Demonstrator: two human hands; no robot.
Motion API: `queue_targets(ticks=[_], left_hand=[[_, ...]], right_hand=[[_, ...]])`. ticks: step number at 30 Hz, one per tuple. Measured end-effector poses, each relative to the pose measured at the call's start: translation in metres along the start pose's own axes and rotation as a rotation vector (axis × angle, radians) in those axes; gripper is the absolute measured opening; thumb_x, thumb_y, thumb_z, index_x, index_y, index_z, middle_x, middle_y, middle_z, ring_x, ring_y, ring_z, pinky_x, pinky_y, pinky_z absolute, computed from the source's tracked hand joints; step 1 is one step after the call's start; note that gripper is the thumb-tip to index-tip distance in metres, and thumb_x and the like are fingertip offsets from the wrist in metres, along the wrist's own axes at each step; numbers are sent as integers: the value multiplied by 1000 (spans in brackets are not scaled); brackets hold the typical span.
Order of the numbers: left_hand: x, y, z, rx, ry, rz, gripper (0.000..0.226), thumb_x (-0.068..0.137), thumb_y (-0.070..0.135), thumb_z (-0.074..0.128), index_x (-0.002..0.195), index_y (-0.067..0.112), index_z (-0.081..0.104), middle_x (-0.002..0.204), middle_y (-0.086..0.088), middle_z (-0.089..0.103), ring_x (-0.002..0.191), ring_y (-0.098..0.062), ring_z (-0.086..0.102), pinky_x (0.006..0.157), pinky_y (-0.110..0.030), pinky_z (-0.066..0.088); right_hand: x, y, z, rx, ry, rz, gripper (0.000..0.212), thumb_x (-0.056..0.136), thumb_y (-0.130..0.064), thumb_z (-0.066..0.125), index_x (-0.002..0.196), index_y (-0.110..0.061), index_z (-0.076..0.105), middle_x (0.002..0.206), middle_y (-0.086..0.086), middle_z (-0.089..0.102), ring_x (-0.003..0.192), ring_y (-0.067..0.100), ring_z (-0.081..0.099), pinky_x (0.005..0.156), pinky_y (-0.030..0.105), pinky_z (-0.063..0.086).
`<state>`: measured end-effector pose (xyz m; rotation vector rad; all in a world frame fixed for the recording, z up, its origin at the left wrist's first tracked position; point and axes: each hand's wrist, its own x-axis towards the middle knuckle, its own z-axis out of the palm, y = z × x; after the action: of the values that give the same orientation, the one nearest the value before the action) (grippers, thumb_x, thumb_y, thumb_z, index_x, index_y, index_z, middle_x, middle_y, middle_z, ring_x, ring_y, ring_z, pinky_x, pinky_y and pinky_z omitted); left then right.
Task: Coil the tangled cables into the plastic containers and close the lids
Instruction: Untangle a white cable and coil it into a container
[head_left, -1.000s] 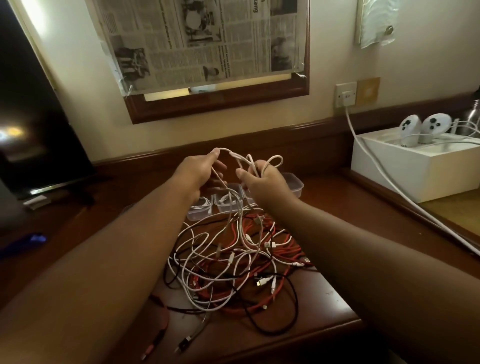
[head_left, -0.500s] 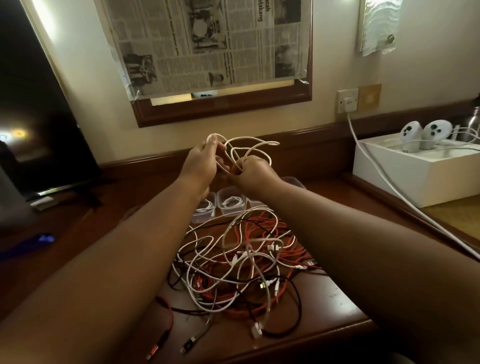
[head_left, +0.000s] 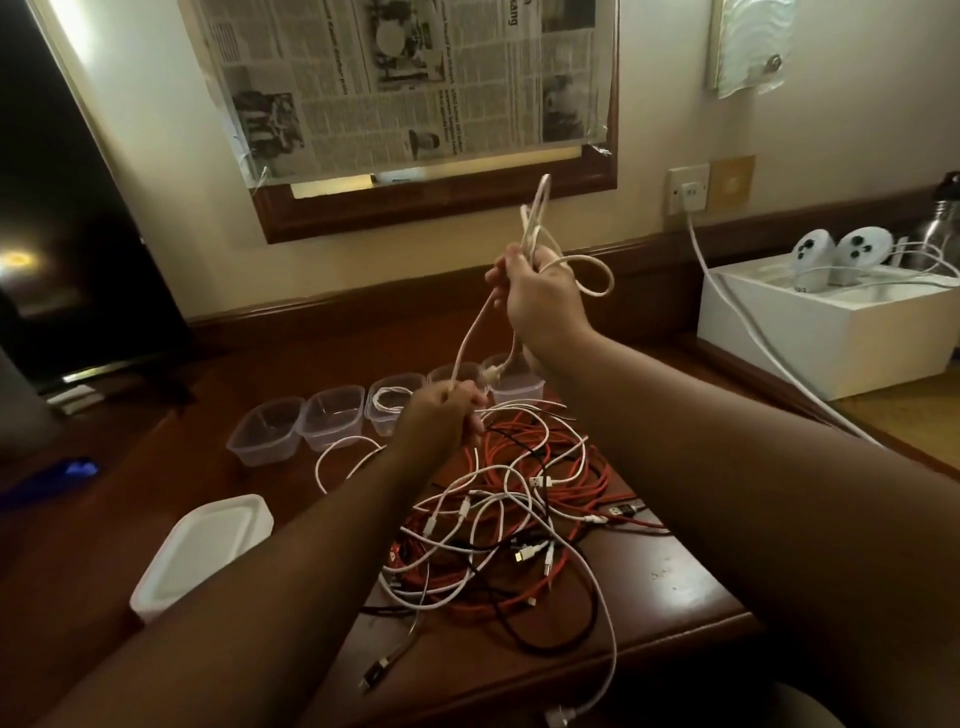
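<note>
White cable (head_left: 470, 340) stretching taut between two hands above the table (head_left: 670, 587), right hand (head_left: 537, 299) gripping its looped coils up high, left hand (head_left: 441, 415) pinching it low, over the cable tangle (head_left: 519, 519), plastic containers (head_left: 332, 423) sitting behind

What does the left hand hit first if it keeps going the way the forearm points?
Probably the clear container holding a coiled white cable, right beyond the left hand, which grips a white cable. Depth is unclear; the neighbouring container could come first.
</note>
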<state>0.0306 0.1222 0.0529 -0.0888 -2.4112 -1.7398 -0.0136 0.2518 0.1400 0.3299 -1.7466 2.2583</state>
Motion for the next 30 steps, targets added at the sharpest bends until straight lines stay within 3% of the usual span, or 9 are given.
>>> queue_targets(ticks=[5, 9, 12, 14, 17, 22, 24, 27, 30], left_hand=[[8, -16, -24, 74, 117, -122, 33, 105, 27, 42, 97, 3, 63, 67, -7, 55, 60, -18, 52, 55, -28, 44], [-7, -22, -20, 156, -33, -102, 29, 102, 29, 48, 92, 9, 67, 65, 2, 56, 52, -10, 43, 49, -23, 37], [-17, -24, -13, 97, -133, -115, 30, 101, 33, 51, 88, 12, 67, 60, 5, 54, 48, -10, 35, 47, -22, 31], [-22, -21, -12, -8, -87, -141, 24, 99, 31, 55, 87, 13, 66, 60, 2, 46, 49, -11, 32, 47, -24, 29], [-37, -6, -17, -175, -72, -97, 12, 96, 22, 59, 88, 12, 62, 59, 1, 43, 49, -11, 36, 46, -25, 32], [-63, 24, -44, -300, -146, 125, 18, 87, 25, 60, 74, 13, 58, 54, 1, 37, 47, -13, 29, 49, -30, 24], [-69, 39, -55, -333, -153, 207, 19, 84, 24, 61, 66, 16, 58, 49, 5, 35, 41, -10, 28, 45, -25, 23], [-79, 65, -70, -307, -281, 282, 19, 77, 22, 65, 60, 20, 55, 48, 6, 35, 38, -9, 30, 42, -22, 26], [-89, 82, -79, -223, -388, 245, 18, 70, 22, 62, 54, 20, 53, 47, 4, 34, 39, -11, 28, 43, -21, 28]], right_hand=[[1, -12, -15, 131, 30, -25, 24, 106, -25, 39, 89, -14, 53, 61, -1, 56, 62, 14, 57, 72, 33, 49], [-6, -14, -25, 229, -68, 44, 26, 106, -26, 39, 86, -12, 49, 53, -4, 43, 43, 11, 37, 46, 27, 37], [-14, -10, -29, 13, -135, 135, 29, 104, -27, 44, 80, -14, 52, 49, -7, 41, 39, 9, 33, 39, 24, 28], [-20, -6, -34, -349, -214, 156, 27, 102, -26, 47, 81, -14, 58, 53, -5, 46, 43, 10, 37, 37, 22, 31], [-33, 1, -48, -782, -436, 217, 20, 100, -21, 51, 93, -9, 66, 72, 3, 56, 57, 13, 48, 48, 22, 41], [-54, -3, -71, -703, -806, 378, 24, 98, -26, 55, 96, -7, 70, 83, 7, 68, 70, 17, 61, 68, 30, 49], [-63, -12, -74, -754, -1001, 375, 28, 100, -24, 52, 97, -4, 71, 92, 6, 72, 81, 19, 65, 79, 34, 50], [-83, -24, -66, -783, -1270, 427, 33, 102, -30, 46, 94, -10, 71, 93, -3, 74, 89, 11, 66, 87, 29, 50], [-102, -21, -51, -1021, -1383, 491, 47, 102, -45, 38, 104, -10, 69, 99, -7, 74, 96, 7, 67, 91, 30, 52]])
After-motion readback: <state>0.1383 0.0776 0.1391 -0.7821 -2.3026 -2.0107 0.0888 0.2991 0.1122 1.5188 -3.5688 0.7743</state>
